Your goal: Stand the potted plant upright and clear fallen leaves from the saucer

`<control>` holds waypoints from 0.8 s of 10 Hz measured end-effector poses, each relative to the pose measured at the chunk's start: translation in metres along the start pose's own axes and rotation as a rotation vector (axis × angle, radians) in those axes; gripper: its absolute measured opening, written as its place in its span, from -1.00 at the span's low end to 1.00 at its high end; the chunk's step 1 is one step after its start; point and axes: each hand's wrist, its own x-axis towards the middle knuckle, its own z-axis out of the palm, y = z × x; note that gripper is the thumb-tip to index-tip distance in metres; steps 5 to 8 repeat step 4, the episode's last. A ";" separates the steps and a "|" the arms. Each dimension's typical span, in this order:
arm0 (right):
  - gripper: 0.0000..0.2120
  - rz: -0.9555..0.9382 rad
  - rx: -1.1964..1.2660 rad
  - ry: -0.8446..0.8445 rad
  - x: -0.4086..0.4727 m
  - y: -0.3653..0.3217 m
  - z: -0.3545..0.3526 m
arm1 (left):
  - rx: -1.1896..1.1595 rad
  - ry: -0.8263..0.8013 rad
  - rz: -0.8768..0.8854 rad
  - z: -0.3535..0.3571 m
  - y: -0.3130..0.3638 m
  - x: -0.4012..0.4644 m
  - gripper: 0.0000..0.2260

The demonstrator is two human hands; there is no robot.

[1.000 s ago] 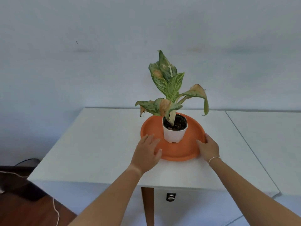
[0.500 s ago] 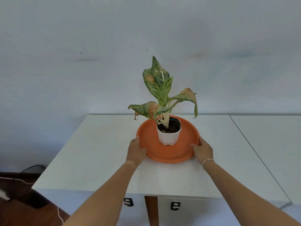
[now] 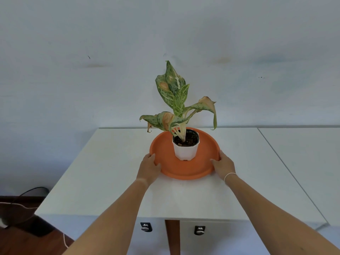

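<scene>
A speckled green plant with some browned leaves stands upright in a white pot. The pot sits in the middle of a round orange saucer on a white table. My left hand grips the saucer's left rim, thumb on top. My right hand grips the right rim the same way; a thin white band circles that wrist. No loose leaves show on the saucer's visible floor.
A second white tabletop adjoins on the right, with a narrow seam between. A pale wall rises right behind the tables. At lower left lie a dark wooden floor, a black cable and a white cord.
My left hand slid from resting over the saucer's front-left edge to gripping its left rim. Both hands now hold the rim at opposite sides, and the view has shifted slightly.
</scene>
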 end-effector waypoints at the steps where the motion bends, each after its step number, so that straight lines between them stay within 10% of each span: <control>1: -0.43 -0.006 -0.041 -0.006 -0.001 -0.003 -0.002 | 0.060 -0.013 0.020 -0.002 0.000 -0.002 -0.51; 8: -0.34 -0.111 -0.279 0.006 -0.008 -0.013 -0.011 | 0.233 -0.047 0.109 -0.017 0.012 -0.009 -0.41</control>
